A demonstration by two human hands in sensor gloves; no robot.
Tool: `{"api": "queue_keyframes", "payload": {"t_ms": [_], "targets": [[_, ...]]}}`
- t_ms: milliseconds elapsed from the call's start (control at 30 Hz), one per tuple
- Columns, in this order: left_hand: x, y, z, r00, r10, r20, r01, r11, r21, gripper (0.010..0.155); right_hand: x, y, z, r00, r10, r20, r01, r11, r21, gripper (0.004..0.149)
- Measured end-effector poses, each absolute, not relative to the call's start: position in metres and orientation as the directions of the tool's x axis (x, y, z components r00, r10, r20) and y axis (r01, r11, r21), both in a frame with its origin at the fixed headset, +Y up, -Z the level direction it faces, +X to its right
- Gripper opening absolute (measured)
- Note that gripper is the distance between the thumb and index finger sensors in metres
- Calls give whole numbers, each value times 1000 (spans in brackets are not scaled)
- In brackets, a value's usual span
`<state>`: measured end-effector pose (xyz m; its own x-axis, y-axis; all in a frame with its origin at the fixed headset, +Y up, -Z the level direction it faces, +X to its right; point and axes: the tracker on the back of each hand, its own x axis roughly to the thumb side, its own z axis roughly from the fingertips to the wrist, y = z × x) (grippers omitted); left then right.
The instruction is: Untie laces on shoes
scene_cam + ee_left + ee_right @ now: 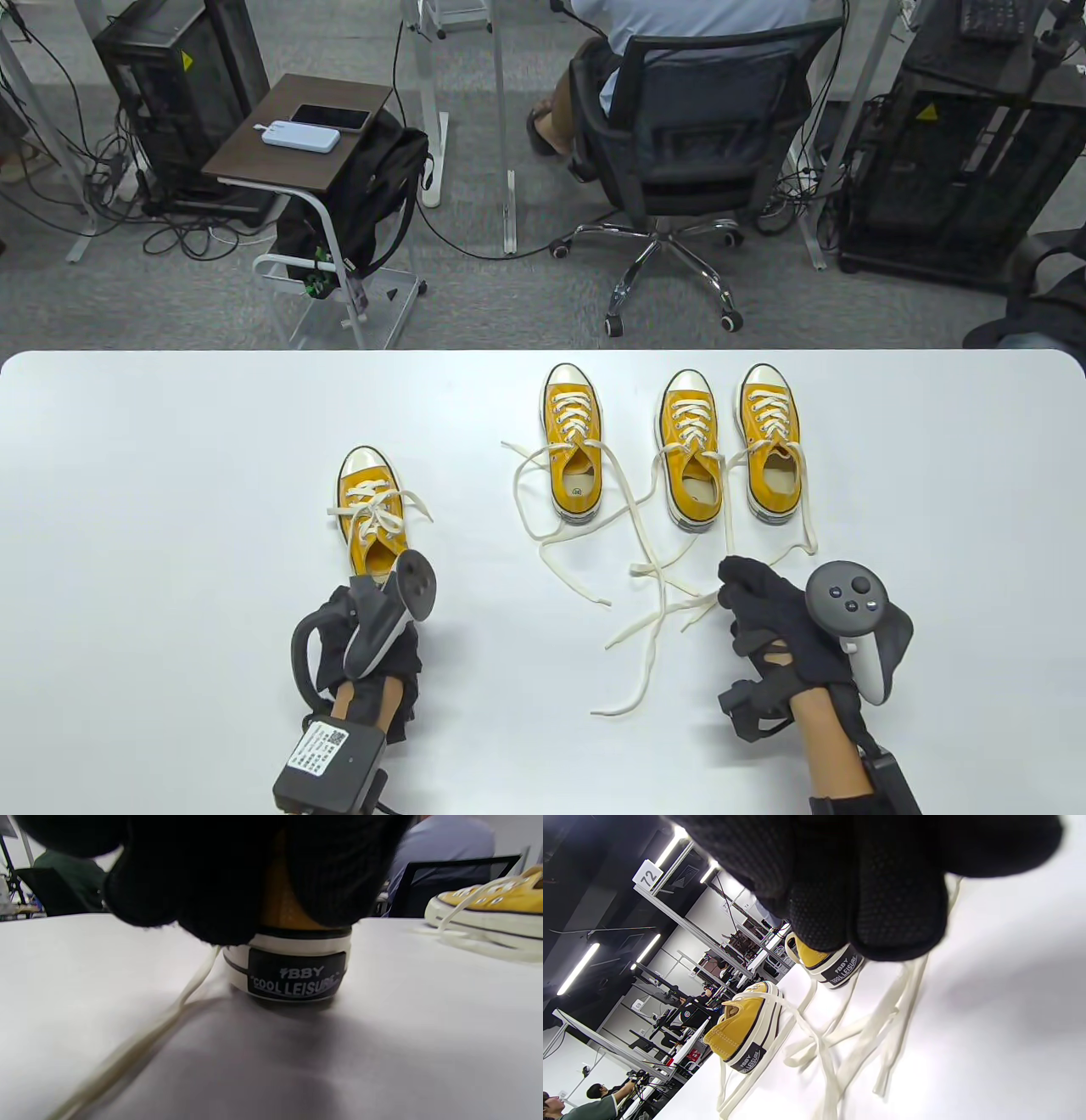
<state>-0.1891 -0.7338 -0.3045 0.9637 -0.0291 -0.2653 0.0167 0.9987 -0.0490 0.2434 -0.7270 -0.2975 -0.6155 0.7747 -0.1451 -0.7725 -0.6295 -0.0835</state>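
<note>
Four yellow canvas sneakers with white rubber toe caps and cream flat laces stand on the smooth white counter point(127, 509), toes pointing to twelve o'clock. Three sit in a row toward one o'clock: the left-most of the row point(573, 441), the middle one point(689, 450) and the right-most point(770, 441). Their loose laces point(653, 594) trail down toward six o'clock in long flat ribbons that cross one another on the counter.

At about nine o'clock from that row, well apart from it, stands the fourth sneaker point(371, 509), its lace still knotted in a bow point(373, 509) over the tongue. The left hand point(373, 628), in a black knit glove with a grey tracker on its back, is at this shoe's heel; in the left wrist view the gloved fingers point(331, 870) curl down over the heel collar on both sides, above a black rubber heel patch point(295, 978) with white lettering.

The right hand point(768, 615), likewise gloved, rests at four o'clock on the counter, its fingertips point(731, 577) curled at the ends of the trailing laces. The right wrist view shows ribbons running under the bunched fingers point(882, 908), but whether they are pinched I cannot tell.
</note>
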Motion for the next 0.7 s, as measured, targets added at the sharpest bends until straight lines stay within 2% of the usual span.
{"api": "queue_keyframes", "payload": {"t_ms": [100, 200, 567, 700], "targets": [[-188, -727, -304, 966, 6, -259, -3, 1000, 12, 40, 243, -727, -297, -621, 770, -145, -768, -635, -83, 43], [-189, -715, -302, 963, 98, -253, -84, 994, 64, 40, 242, -727, -298, -623, 769, -144, -766, -637, -83, 43], [-171, -654, -275, 974, 174, -147, -154, 979, 136, 40, 243, -726, -298, -622, 769, -145, -767, -636, -84, 43], [-155, -629, -258, 987, 144, -74, -132, 981, 144, 40, 243, -726, -298, -619, 771, -147, -769, -634, -88, 43]]}}
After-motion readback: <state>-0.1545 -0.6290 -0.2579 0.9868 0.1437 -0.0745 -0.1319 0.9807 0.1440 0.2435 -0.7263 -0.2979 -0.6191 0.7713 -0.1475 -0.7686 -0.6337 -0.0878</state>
